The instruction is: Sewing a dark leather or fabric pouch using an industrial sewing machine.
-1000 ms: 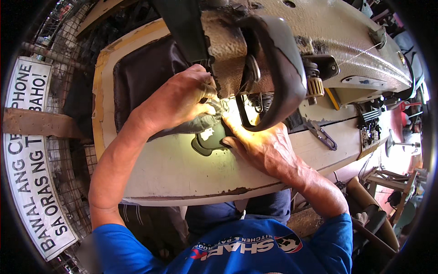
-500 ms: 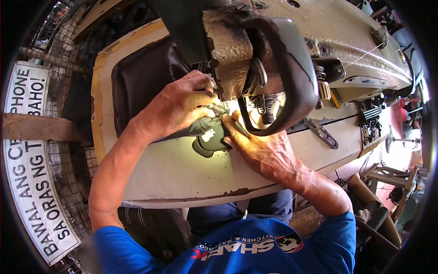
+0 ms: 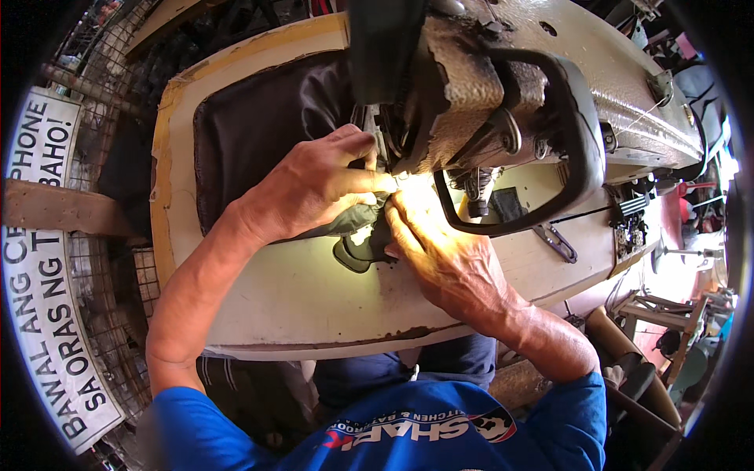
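My left hand [image 3: 302, 184] is at the needle area of a tan sewing machine [image 3: 581, 51], its thumb and fingers pinched on a dark green fabric piece [image 3: 344, 223]. Opposite it, my right hand [image 3: 455, 263] bears on the same fabric from the right. Its fingertips meet those of the left hand under a bright lamp glow, where glare hides the fabric edge. A rounded flap of the fabric hangs toward me between both hands. Behind my left hand spreads a dark brown, shiny padded piece [image 3: 251, 133]. The needle tip cannot be made out.
A black loop-shaped frame [image 3: 585, 149] juts out above my right hand. Thread snips [image 3: 556, 242] lie on the pale, worn machine table [image 3: 275, 314], right of that hand. A wire grid with a white sign [image 3: 59, 314] stands at the left.
My right fingers have moved up and closer to the left fingertips, drawing the fabric inward. The view has shifted, so the machine head appears farther right.
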Demonstrator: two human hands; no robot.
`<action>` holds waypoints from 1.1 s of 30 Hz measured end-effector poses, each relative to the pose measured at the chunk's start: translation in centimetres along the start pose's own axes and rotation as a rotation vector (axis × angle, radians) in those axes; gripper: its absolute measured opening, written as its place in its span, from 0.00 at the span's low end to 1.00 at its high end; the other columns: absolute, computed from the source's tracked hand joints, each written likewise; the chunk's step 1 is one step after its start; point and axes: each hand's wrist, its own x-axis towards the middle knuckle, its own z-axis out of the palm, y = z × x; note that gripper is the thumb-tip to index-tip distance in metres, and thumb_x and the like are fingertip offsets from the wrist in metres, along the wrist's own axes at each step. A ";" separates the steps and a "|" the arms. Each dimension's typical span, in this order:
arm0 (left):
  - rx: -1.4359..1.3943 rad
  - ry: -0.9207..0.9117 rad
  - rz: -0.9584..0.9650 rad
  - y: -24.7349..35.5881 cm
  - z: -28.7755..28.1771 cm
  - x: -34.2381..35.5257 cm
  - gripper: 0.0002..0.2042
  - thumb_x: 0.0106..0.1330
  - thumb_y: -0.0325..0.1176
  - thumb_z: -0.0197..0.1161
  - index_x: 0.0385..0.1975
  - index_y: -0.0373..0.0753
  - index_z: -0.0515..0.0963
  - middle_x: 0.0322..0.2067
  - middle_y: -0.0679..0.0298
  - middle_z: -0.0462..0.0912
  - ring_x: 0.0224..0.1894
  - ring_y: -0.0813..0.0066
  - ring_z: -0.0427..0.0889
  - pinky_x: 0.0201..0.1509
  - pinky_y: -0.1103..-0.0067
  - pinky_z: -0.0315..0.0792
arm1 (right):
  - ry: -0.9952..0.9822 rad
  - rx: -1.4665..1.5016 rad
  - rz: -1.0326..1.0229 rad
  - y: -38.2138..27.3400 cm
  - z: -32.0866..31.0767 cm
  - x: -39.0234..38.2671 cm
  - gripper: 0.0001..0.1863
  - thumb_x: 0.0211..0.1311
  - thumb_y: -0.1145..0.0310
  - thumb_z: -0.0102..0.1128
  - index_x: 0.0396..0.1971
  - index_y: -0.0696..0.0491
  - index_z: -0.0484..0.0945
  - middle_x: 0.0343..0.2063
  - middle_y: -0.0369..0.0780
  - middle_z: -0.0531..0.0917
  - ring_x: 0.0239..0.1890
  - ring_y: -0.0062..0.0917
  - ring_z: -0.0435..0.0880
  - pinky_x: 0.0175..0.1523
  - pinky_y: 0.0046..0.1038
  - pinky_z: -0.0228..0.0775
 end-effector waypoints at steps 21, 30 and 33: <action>0.110 -0.085 0.034 0.7 -0.5 0.9 0.13 0.52 0.26 0.67 0.39 0.39 0.80 0.43 0.57 0.76 0.48 0.55 0.77 0.49 0.67 0.77 | 0.085 0.072 0.035 -0.9 0.7 -1.0 0.26 0.67 0.61 0.55 0.59 0.61 0.74 0.58 0.45 0.77 0.52 0.31 0.76 0.57 0.35 0.65; 0.039 -0.007 0.023 0.3 -0.4 1.0 0.13 0.50 0.25 0.69 0.37 0.39 0.81 0.40 0.59 0.75 0.45 0.56 0.78 0.44 0.69 0.78 | 0.071 0.053 0.055 -1.1 0.6 -0.8 0.22 0.69 0.58 0.56 0.53 0.59 0.78 0.58 0.46 0.78 0.52 0.33 0.78 0.51 0.36 0.66; 0.128 0.082 0.069 0.1 -0.1 0.8 0.11 0.49 0.25 0.69 0.34 0.38 0.79 0.37 0.59 0.72 0.43 0.57 0.78 0.41 0.69 0.78 | 0.043 0.054 0.079 -1.2 0.7 -0.8 0.16 0.65 0.61 0.59 0.46 0.55 0.79 0.53 0.45 0.79 0.50 0.33 0.78 0.48 0.38 0.67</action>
